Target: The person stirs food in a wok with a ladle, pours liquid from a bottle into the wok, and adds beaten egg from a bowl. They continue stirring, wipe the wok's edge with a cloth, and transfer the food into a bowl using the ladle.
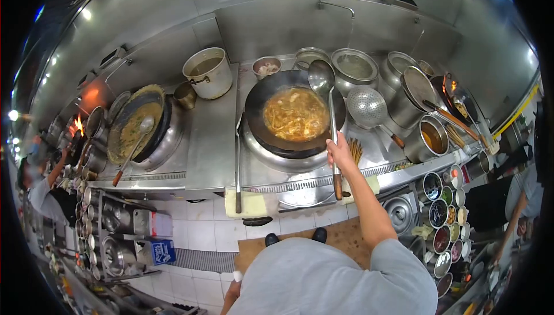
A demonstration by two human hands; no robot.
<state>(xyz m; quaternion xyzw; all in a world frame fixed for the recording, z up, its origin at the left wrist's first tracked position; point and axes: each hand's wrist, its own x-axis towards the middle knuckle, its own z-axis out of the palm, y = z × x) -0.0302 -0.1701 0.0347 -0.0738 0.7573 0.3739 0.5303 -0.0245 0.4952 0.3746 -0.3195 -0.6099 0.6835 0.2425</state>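
Observation:
My right hand is wrapped round the long handle of a steel ladle. The ladle's bowl is raised over the far right rim of a black wok. Inside the wok, orange-brown broth holds pale strips and pieces, and it looks foamy. A wok spatula lies by the wok's left side, its handle end on a yellow cloth. My left hand hangs low beside my body, mostly hidden, near something white; its fingers cannot be made out.
To the wok's right, a perforated skimmer rests across pots. A tall pot and a bowl of pale pieces stand behind. Another wok sits left. Ingredient containers line the right. A co-worker stands far left near flames.

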